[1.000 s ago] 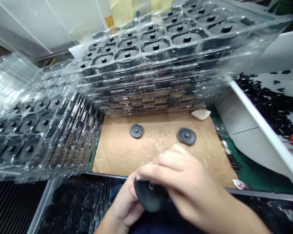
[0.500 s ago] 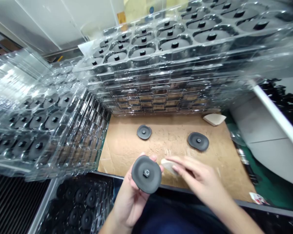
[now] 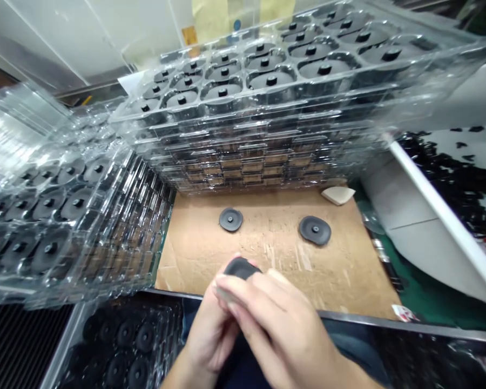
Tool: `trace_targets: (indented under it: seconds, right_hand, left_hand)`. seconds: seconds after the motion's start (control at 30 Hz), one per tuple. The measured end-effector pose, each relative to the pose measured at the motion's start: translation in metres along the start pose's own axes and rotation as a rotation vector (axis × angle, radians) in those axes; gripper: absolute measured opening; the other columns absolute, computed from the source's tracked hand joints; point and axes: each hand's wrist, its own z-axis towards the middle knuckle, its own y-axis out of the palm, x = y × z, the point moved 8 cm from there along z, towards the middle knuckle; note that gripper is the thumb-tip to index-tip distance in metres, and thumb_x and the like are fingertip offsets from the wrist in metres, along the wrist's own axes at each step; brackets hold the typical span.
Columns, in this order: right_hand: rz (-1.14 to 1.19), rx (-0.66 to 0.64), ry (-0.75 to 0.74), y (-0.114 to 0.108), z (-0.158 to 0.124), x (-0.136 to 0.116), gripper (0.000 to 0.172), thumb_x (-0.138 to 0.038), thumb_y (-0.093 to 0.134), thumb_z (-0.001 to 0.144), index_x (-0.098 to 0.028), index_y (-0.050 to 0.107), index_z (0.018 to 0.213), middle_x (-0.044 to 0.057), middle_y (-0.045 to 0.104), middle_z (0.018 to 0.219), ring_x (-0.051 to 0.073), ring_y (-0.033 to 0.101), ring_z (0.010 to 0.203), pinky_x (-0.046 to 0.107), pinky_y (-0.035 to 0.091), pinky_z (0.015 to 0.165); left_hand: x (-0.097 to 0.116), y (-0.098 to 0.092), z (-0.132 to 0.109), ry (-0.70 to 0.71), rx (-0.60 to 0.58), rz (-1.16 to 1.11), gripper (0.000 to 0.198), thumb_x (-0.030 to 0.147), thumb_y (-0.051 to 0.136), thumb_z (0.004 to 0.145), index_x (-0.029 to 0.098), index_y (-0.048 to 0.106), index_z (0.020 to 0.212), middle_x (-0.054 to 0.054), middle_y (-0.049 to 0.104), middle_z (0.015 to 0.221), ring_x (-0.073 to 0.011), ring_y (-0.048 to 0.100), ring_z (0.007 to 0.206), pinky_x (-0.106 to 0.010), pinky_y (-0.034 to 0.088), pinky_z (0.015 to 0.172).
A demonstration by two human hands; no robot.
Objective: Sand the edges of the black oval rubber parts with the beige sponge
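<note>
My left hand [image 3: 208, 329] is closed round a black rubber-like disc [image 3: 241, 267], of which only the upper part shows. In front of it my right hand [image 3: 285, 319] pinches a thin pale pad [image 3: 227, 295] at the left edge of the disc, hiding the disc's middle. Whether pad and disc touch I cannot tell. Beyond the hands, two similar discs with a small central stud lie on the cardboard: a rounder disc [image 3: 230, 220] on the left and an oval disc [image 3: 315, 230] on the right.
Clear plastic trays [image 3: 243, 129] of black discs stand stacked behind the cardboard [image 3: 267, 243], with another tray stack [image 3: 117, 200] at left. An off-white wedge-shaped piece [image 3: 338, 195] lies back right, near a white bin [image 3: 441, 208] of black scraps. A lower tray [image 3: 164, 335] sits bottom left.
My right hand has moved left with the pale pad, onto the near side of the held disc. That disc is now tilted and mostly covered. The view has shifted slightly.
</note>
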Motion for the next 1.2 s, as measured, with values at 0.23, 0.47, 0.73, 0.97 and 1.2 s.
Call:
trace_targets:
  seconds: [0.23,0.47,0.73,0.97,1.2]
  right_hand:
    - [-0.033,0.044,0.066,0.0,0.002,0.007,0.024,-0.012,0.042,0.084,-0.014,0.062,0.099,0.006,0.066,0.08,0.017,0.059,0.071,0.031,0.047,0.068]
    - [-0.161,-0.093,0.153,-0.015,-0.023,0.023,0.025,-0.01,0.041,0.085,-0.019,0.06,0.1,0.002,0.064,0.076,0.014,0.056,0.062,0.027,0.044,0.059]
    - [-0.016,0.014,0.165,-0.027,-0.005,0.061,0.026,-0.014,0.041,0.089,-0.023,0.061,0.101,0.002,0.065,0.09,0.015,0.058,0.079,0.028,0.043,0.07]
    - [0.107,-0.256,0.528,0.03,-0.093,0.119,0.027,-0.03,0.041,0.089,-0.024,0.062,0.104,0.003,0.068,0.095,0.018,0.063,0.086,0.028,0.051,0.073]
    - [-0.082,0.129,0.431,-0.037,-0.063,0.079,0.022,-0.024,0.048,0.086,-0.028,0.06,0.104,0.0,0.067,0.1,0.016,0.064,0.087,0.023,0.051,0.068]
  left_hand:
    - [-0.004,0.009,-0.002,-0.038,-0.008,0.018,0.038,0.027,0.073,0.063,0.021,0.065,0.1,-0.006,0.067,0.103,-0.0209,0.058,0.101,-0.032,0.039,0.096]
    - [-0.005,0.009,0.0,-0.089,-0.053,-0.014,0.059,0.03,0.082,0.046,0.022,0.064,0.102,-0.005,0.068,0.101,-0.0178,0.061,0.092,-0.024,0.047,0.081]
    - [-0.003,0.026,-0.006,-0.1,-0.136,-0.058,0.055,0.033,0.079,0.052,0.023,0.063,0.104,-0.007,0.065,0.108,-0.0208,0.063,0.089,-0.027,0.048,0.079]
    - [0.0,0.021,-0.005,-0.114,-0.165,-0.151,0.046,0.029,0.077,0.056,0.025,0.065,0.101,-0.005,0.067,0.106,-0.0229,0.064,0.091,-0.029,0.05,0.079]
    - [-0.005,0.034,-0.002,-0.106,-0.203,-0.073,0.046,0.027,0.077,0.057,0.023,0.064,0.101,-0.006,0.067,0.103,-0.0225,0.064,0.088,-0.03,0.051,0.076]
